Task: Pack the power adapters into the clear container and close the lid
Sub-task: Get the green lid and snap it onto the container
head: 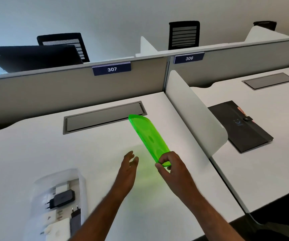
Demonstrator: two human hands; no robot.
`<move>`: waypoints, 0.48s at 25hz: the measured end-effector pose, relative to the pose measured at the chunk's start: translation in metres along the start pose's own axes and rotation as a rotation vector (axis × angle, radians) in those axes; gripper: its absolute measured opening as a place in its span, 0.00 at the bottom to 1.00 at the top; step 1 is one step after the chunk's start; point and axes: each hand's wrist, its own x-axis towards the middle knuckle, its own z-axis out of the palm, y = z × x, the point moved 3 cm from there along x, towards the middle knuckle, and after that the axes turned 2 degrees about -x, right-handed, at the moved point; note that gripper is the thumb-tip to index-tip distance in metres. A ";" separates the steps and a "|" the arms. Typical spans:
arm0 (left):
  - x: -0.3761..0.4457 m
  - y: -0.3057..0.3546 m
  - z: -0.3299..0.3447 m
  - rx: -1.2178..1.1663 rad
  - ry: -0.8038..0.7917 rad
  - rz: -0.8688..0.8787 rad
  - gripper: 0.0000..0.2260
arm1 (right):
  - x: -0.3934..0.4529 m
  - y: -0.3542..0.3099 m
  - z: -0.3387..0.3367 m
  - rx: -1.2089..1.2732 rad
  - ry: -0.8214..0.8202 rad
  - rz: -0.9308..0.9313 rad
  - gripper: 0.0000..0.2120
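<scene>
Inside blurred clear container (56, 202), power adapters (62, 199) partly cut off

Bright even light, blurred lower-left corner

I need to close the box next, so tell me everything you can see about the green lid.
The green lid is a translucent, bright green plastic piece, long with rounded corners and a raised rim; faint moulded shapes show on its face. It is off the clear container, held up above the white desk and tilted, its far end toward the grey cable hatch. The right hand pinches its near end between thumb and fingers. The left hand is open beside it, not touching. A green glow falls on the desk below.
</scene>
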 end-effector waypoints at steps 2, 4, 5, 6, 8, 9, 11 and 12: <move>0.001 0.001 -0.020 -0.102 0.037 -0.048 0.26 | -0.002 -0.025 0.010 0.156 -0.061 0.039 0.07; -0.001 0.002 -0.038 -0.223 0.058 -0.084 0.25 | -0.007 -0.048 0.019 0.291 -0.136 0.082 0.06; -0.004 0.002 -0.050 -0.278 0.072 -0.094 0.23 | -0.010 -0.060 0.025 0.341 -0.180 0.092 0.05; -0.007 0.003 -0.061 -0.328 0.081 -0.102 0.21 | -0.013 -0.071 0.031 0.381 -0.225 0.098 0.05; -0.013 0.001 -0.084 -0.456 0.091 -0.119 0.22 | -0.019 -0.091 0.045 0.467 -0.312 0.115 0.05; -0.017 0.000 -0.096 -0.524 0.097 -0.119 0.23 | -0.022 -0.100 0.052 0.521 -0.343 0.119 0.05; -0.027 0.000 -0.121 -0.608 0.125 -0.106 0.22 | -0.027 -0.114 0.068 0.631 -0.388 0.125 0.06; -0.031 -0.001 -0.133 -0.630 0.144 -0.106 0.21 | -0.030 -0.120 0.075 0.675 -0.403 0.130 0.06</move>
